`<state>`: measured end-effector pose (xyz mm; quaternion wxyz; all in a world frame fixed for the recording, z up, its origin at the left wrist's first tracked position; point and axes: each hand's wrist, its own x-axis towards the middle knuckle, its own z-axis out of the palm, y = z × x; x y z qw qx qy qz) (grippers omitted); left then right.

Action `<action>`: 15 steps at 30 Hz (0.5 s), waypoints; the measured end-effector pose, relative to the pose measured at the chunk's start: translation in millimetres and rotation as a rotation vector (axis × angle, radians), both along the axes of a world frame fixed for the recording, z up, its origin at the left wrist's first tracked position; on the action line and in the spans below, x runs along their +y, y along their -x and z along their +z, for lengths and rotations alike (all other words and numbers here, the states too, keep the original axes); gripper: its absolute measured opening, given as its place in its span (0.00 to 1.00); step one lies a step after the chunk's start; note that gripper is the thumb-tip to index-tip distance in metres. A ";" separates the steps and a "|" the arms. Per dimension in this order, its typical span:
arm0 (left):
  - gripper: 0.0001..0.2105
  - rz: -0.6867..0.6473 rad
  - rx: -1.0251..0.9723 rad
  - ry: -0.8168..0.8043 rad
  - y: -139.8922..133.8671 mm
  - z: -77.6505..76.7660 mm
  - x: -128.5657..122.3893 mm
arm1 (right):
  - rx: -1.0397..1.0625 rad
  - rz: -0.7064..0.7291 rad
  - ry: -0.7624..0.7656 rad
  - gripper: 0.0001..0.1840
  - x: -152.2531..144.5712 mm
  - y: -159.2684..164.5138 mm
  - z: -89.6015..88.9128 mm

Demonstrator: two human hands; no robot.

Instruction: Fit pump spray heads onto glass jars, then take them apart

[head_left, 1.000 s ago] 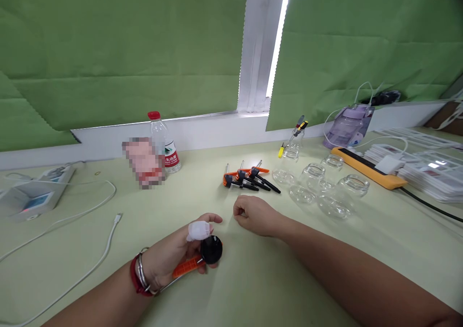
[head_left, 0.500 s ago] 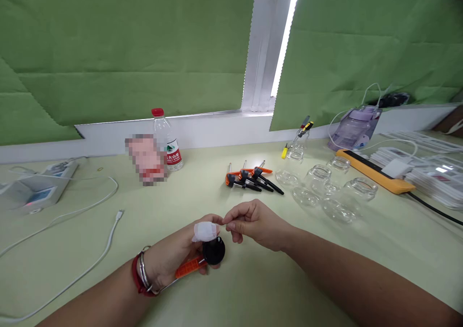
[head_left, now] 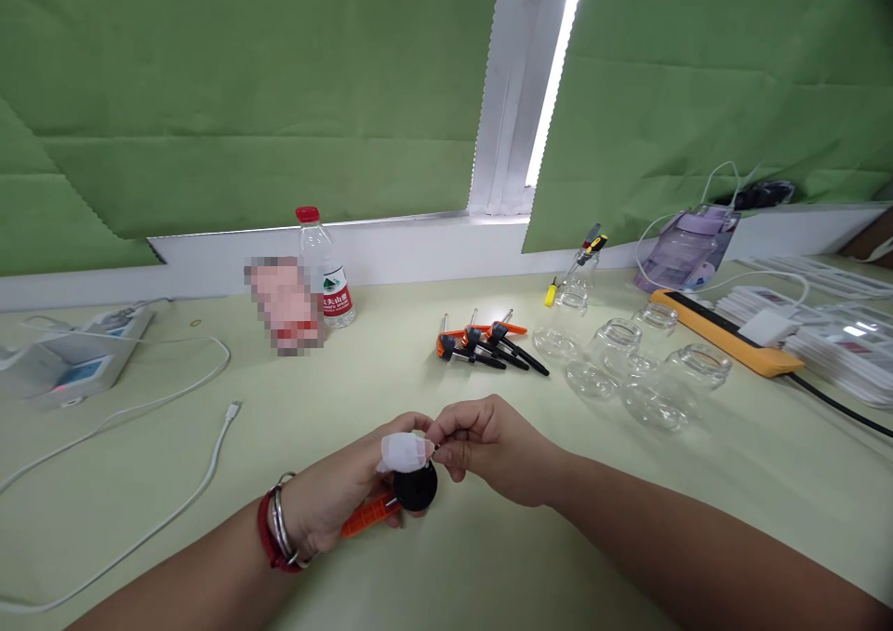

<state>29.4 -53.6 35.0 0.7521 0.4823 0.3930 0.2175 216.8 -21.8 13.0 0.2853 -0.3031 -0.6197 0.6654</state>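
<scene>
My left hand (head_left: 359,482), its thumb wrapped in a white bandage, is closed round a tool (head_left: 369,516) with an orange ribbed handle and a round black end (head_left: 416,488). The black end sits just below the bandaged thumb. My right hand (head_left: 481,440) meets it from the right, thumb and forefinger pinched at the tip of the left thumb. A tiny dark bit shows at that pinch, too small to name. Beyond the hands lie several orange-and-black tools (head_left: 488,342) with metal rods, side by side on the table.
Several clear glass jars (head_left: 618,342) stand to the right, near a yellow-black power strip (head_left: 726,333). Behind them are screwdrivers (head_left: 586,254) in a glass and a purple bottle (head_left: 687,245). A water bottle (head_left: 335,287) stands at the back; a white cable (head_left: 209,473) runs along the left.
My right hand has shifted slightly down, its pinched fingertips now closer to the left thumb and the black end. My left hand still holds the tool.
</scene>
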 end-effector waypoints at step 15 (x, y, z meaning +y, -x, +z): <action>0.12 0.013 0.040 -0.014 -1.7 1.2 -1.2 | -0.006 -0.023 -0.292 0.06 -3.7 6.1 0.3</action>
